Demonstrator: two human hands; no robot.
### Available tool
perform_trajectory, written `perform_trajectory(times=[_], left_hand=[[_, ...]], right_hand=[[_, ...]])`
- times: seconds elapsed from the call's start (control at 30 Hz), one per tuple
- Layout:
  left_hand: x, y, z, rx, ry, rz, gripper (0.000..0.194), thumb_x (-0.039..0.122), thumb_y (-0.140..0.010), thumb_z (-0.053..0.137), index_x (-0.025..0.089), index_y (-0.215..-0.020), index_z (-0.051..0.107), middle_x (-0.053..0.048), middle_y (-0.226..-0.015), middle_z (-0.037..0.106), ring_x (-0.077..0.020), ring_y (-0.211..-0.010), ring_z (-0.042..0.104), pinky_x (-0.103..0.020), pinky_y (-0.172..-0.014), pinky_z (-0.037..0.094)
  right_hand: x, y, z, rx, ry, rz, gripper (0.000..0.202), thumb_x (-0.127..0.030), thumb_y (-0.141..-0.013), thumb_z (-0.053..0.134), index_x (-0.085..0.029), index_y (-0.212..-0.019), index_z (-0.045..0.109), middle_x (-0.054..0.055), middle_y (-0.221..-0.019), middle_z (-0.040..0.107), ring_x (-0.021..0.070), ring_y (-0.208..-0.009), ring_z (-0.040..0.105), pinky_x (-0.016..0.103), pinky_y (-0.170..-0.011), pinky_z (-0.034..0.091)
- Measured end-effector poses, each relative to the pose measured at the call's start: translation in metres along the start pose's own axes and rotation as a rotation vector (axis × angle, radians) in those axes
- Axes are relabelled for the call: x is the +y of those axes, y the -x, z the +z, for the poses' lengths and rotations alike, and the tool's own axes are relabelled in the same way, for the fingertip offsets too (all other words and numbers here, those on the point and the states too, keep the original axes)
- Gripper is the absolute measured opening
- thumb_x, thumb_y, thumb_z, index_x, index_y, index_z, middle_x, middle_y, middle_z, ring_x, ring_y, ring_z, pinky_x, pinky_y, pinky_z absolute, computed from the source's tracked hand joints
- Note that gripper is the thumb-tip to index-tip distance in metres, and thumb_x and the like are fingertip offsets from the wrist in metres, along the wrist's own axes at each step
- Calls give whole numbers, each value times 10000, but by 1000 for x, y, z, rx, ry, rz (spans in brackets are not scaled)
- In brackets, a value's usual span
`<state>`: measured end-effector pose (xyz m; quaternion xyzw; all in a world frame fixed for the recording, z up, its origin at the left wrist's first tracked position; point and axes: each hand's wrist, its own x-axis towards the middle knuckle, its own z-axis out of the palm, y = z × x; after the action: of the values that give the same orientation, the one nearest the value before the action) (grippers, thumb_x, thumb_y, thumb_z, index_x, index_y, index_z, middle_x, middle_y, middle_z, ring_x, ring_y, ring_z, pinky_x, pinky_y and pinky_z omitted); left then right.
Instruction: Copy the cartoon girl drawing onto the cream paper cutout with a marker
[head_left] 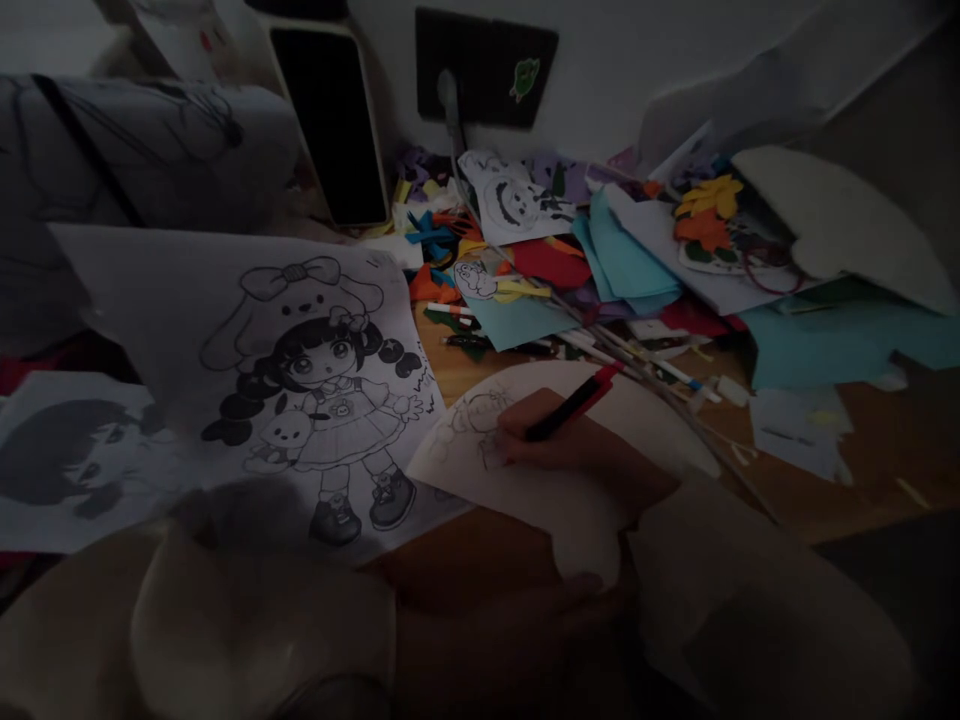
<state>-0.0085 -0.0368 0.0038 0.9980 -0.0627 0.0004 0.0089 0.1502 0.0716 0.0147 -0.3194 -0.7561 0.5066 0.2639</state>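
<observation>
Right hand (544, 435): we are seeing it pinching a black-and-red pen (574, 403), slanted, seemingly for fine control. White fan-shaped card (652, 415): it is lying beneath that grip. Left hand (559, 603): it is touching the card's handle (589, 545) below the grip, probably steadying it; whether it is clasping, we cannot tell. Character drawing (315, 440): it is lying left of the grip, presumably for easy viewing.

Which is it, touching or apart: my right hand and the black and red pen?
Touching. The head view shows the right hand gripping the pen, whose upper barrel sticks out of the grip.
</observation>
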Motion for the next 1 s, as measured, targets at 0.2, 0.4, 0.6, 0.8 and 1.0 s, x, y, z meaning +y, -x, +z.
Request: perform_trajectory(times=[0.2,0.4,0.6,0.8,1.0], left_hand=[[-3,0,2,42,146,138,159,348,-713,574,278,-661,708,44,-992,670,-225,-1349,259,-366,-1147,179],[-6,0,1,75,236,139,234,314,-782,502,256,-695,711,29,-966,675,-191,-1309,322,-353,-1132,216],[-3,-1,1,80,188,122,138,325,-703,588,272,-642,700,35,-988,672,-200,-1315,312,-344,-1124,242],[4,-1,7,93,107,69,155,319,-734,568,280,-731,718,65,-1095,638,-206,-1360,250,-342,-1164,159],[5,0,10,86,86,85,112,411,-641,632,326,-656,705,64,-1011,671,-225,-1369,232,-383,-1170,159]], right_hand=[[3,1,-1,1,13,-3,358,-190,-796,526,-191,-552,265,-46,-548,300,77,-512,303,240,-500,262],[4,2,-3,8,2,-41,383,-164,-792,518,-197,-551,222,-51,-544,273,73,-500,276,244,-501,258],[2,0,-3,20,10,-81,391,-120,-783,501,-200,-546,200,-55,-544,237,73,-495,260,248,-499,242],[1,1,-5,23,52,-95,392,-108,-747,515,-199,-548,190,-55,-534,228,75,-499,250,248,-490,221],[4,1,-6,36,90,-111,395,-121,-760,509,-196,-542,189,-55,-526,230,74,-497,245,244,-492,230]])
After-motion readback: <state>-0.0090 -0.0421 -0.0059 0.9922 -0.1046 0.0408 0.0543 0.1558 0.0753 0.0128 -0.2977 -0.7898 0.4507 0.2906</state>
